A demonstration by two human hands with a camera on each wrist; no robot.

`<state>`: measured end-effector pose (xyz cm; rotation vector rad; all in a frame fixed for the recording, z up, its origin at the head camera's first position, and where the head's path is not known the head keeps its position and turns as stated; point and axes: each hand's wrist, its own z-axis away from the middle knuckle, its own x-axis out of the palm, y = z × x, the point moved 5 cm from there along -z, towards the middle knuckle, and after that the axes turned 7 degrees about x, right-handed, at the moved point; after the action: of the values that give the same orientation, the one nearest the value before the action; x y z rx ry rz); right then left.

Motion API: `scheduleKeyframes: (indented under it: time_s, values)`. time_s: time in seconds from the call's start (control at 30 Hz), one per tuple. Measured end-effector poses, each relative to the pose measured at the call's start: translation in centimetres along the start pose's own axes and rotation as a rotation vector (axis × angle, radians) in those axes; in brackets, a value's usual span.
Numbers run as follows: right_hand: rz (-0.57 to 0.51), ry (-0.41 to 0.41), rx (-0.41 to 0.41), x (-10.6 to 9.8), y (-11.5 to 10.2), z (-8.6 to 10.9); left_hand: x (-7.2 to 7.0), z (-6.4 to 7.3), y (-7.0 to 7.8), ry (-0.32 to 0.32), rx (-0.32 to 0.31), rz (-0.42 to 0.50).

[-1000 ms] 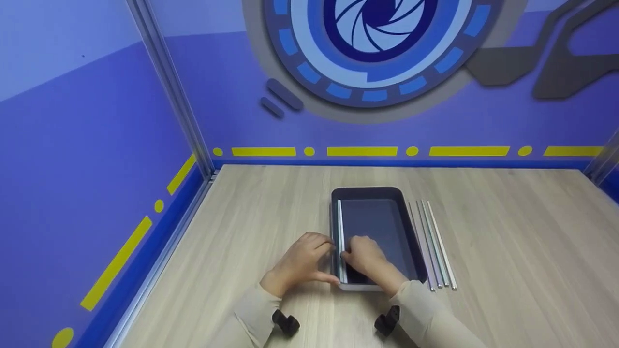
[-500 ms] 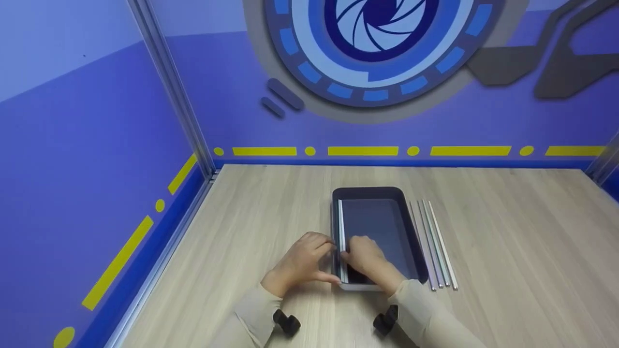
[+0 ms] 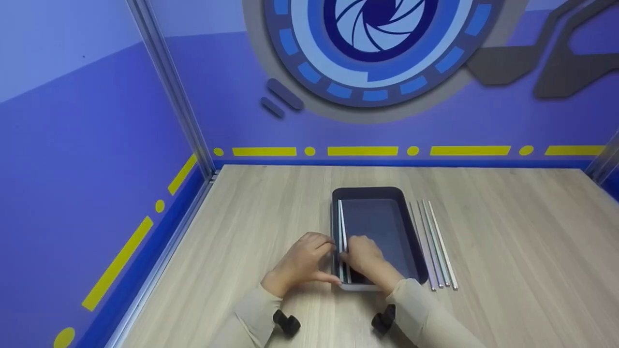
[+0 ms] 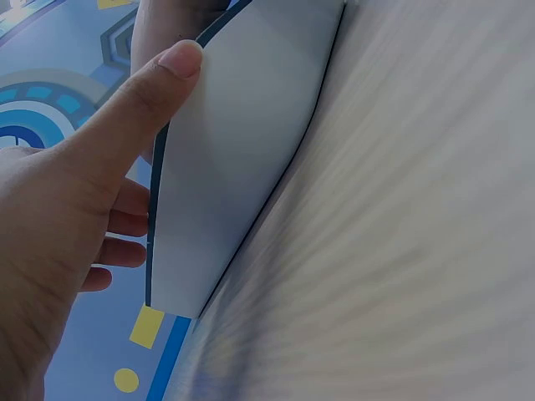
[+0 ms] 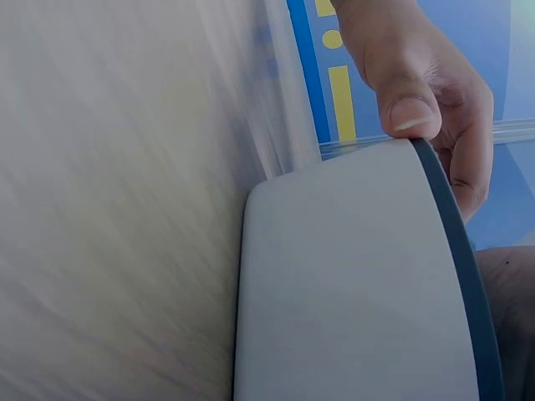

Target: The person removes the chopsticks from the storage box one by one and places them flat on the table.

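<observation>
A dark-lined tray (image 3: 379, 217) with a pale outer wall (image 4: 226, 159) stands lengthwise on the table. My left hand (image 3: 304, 258) holds its near left corner, the thumb (image 5: 414, 117) on the near rim and the fingers at the left side. Reaching into the tray, my right hand (image 3: 365, 253) has curled fingers and pinches a metal chopstick (image 3: 344, 234); the fingertips are mostly hidden. Another chopstick (image 3: 340, 270) lies along the left inner wall. The near ends of these chopsticks are spread, while their far ends meet.
Several metal chopsticks (image 3: 441, 241) lie side by side on the table, just right of the tray. Printed panels (image 3: 271, 130) close off the back and left of the wooden table (image 3: 261, 203), with a metal post (image 3: 176, 96) at their corner.
The near end of the pinched chopstick has shifted slightly right, opening a narrow gap from the one by the wall. My left hand and the tray stay put.
</observation>
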<state>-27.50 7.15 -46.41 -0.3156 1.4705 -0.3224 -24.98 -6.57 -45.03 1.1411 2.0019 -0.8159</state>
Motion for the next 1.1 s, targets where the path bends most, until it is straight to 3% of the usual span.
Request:
scheduleKeyframes:
  time_s: [0.37, 0.63, 1.1]
  values:
    - [0.065, -0.018, 0.009, -0.1, -0.2, -0.1, 0.0, -0.2, 0.0, -0.009, -0.018, 0.012]
    - [0.007, 0.029, 0.000, -0.3, 0.5, -0.2, -0.1, -0.1, 0.1, -0.006, -0.014, 0.009]
    - [-0.086, -0.036, 0.066, -1.3, 2.0, -0.1, -0.2, -0.1, 0.1, -0.027, -0.027, -0.003]
